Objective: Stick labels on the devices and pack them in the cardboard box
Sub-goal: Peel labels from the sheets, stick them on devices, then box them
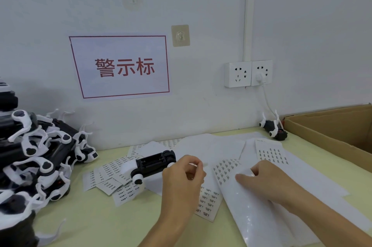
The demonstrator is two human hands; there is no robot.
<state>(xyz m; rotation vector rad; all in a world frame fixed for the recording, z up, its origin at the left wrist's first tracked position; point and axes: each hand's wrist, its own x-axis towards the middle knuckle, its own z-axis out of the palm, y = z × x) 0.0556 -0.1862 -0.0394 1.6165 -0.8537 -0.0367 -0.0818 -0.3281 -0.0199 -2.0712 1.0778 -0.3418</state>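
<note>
**Label pinched at the left fingertips, device waiting just beside**

A black-and-white device [154, 164] lies on the pale green table [96, 218], at about ten o'clock from the left hand [182, 180] and just beside its knuckles. That hand's fingers are curled, thumb and forefinger pinching a small white label [194, 164] at the tips. The right hand [267, 182] rests at three o'clock from the left, palm down, its fingers bent and pressing on a glossy label sheet [247, 206] whose upper edge curls up at the fingertips. Both forearms enter from six o'clock.

More printed label sheets [112, 176] are scattered under and around the device; their print is too small to read. A heap of devices [38, 156] sits at nine o'clock, the open cardboard box [332, 134] at two o'clock, one further device [273, 129] near its corner. The wall sign [120, 66] at twelve o'clock reads "警示标" in red.
</note>
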